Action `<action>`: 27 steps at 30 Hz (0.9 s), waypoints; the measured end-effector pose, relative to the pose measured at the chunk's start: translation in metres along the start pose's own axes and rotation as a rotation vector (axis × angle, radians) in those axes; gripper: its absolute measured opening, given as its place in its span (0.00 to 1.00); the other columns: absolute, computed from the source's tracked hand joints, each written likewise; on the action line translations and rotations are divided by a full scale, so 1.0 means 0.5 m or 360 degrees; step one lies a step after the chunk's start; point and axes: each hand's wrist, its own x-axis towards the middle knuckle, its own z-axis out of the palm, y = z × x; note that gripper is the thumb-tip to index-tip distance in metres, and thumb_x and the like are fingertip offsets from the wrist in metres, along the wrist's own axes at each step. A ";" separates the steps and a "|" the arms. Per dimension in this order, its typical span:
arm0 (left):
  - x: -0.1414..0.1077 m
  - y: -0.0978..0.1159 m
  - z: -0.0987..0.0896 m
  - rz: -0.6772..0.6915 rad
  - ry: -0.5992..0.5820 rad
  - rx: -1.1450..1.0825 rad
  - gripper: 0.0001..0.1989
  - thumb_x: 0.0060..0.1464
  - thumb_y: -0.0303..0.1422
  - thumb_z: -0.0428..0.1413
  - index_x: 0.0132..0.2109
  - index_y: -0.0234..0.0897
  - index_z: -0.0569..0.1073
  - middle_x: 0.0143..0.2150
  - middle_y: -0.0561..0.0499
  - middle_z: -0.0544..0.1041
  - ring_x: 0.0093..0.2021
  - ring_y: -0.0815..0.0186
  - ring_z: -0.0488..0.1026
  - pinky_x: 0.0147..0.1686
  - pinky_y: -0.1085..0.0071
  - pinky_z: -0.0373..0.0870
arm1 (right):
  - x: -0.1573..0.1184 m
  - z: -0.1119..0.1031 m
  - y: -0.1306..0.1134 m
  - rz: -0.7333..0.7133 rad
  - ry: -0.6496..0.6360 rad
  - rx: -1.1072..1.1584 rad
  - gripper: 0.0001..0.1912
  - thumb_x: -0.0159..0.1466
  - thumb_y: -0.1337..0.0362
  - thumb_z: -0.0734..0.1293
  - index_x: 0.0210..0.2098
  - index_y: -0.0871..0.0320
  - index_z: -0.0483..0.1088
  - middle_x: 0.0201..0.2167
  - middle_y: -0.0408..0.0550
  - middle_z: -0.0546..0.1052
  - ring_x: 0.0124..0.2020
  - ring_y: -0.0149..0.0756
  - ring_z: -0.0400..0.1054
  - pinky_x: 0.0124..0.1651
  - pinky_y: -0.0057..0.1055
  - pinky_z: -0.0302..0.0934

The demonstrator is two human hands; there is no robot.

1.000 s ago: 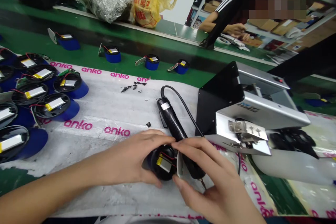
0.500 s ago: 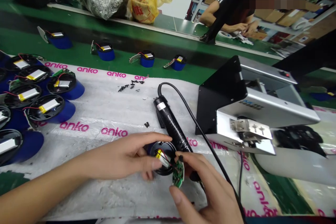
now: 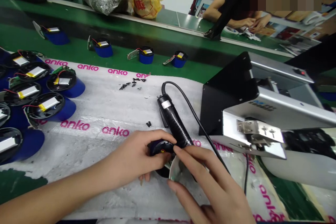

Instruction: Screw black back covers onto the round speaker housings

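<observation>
My left hand (image 3: 139, 152) is closed around a round black-rimmed housing (image 3: 160, 147), its thumb reaching over the open top. Part of the housing is hidden by my fingers. My right hand (image 3: 210, 178) pinches a circuit board (image 3: 180, 169), its pale side turned toward me, tilted against the housing's right side. A black electric screwdriver (image 3: 174, 120) lies just behind both hands, its cord curving away to the right. Small black pieces (image 3: 148, 124) rest on the white sheet beyond my left hand.
Several blue housings with batteries (image 3: 49, 105) crowd the left; more stand along the green belt (image 3: 123, 56). A silver and black machine (image 3: 262, 112) occupies the right. Loose black parts (image 3: 133, 82) lie mid-sheet. Across the belt, a person's hands (image 3: 253, 24) handle something pale.
My right hand has turned the circuit board from its green component side to its pale side and moved it against the housing. My left thumb has shifted right over the opening, covering the battery.
</observation>
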 end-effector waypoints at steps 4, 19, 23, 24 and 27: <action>-0.001 -0.005 -0.017 0.0041 -0.0107 -0.0047 0.18 0.58 0.28 0.56 0.55 0.46 0.74 0.30 0.59 0.76 0.19 0.77 0.68 0.18 0.83 0.68 | 0.025 0.002 0.007 -0.0084 -0.0075 0.0001 0.23 0.71 0.63 0.63 0.64 0.59 0.61 0.53 0.54 0.67 0.52 0.34 0.68 0.53 0.24 0.69; 0.006 -0.011 -0.070 -0.0026 -0.0584 -0.0441 0.22 0.62 0.33 0.59 0.62 0.45 0.71 0.40 0.50 0.81 0.33 0.65 0.81 0.35 0.70 0.78 | 0.057 -0.019 0.001 -0.0036 -0.0313 0.0348 0.17 0.70 0.70 0.63 0.57 0.55 0.68 0.52 0.52 0.69 0.51 0.32 0.68 0.51 0.22 0.70; 0.005 -0.011 -0.065 -0.0022 -0.0525 -0.0406 0.21 0.62 0.35 0.59 0.61 0.48 0.72 0.38 0.52 0.82 0.31 0.66 0.82 0.33 0.71 0.79 | 0.059 -0.024 0.000 -0.0194 -0.0222 0.0009 0.15 0.69 0.69 0.64 0.55 0.56 0.72 0.54 0.55 0.67 0.53 0.41 0.62 0.50 0.31 0.71; 0.003 -0.012 -0.063 -0.0025 -0.0498 -0.0400 0.21 0.62 0.36 0.59 0.61 0.48 0.72 0.37 0.52 0.82 0.30 0.66 0.82 0.33 0.72 0.79 | 0.058 -0.024 0.000 -0.0234 -0.0180 -0.0071 0.15 0.69 0.69 0.64 0.54 0.57 0.73 0.54 0.57 0.66 0.55 0.45 0.60 0.49 0.35 0.72; -0.002 -0.015 -0.056 -0.0027 -0.0402 -0.0367 0.20 0.62 0.38 0.59 0.61 0.47 0.73 0.36 0.52 0.82 0.29 0.67 0.81 0.32 0.73 0.79 | 0.052 -0.019 -0.002 -0.0200 -0.0178 -0.0135 0.16 0.68 0.70 0.64 0.54 0.58 0.73 0.53 0.59 0.66 0.57 0.49 0.58 0.51 0.40 0.71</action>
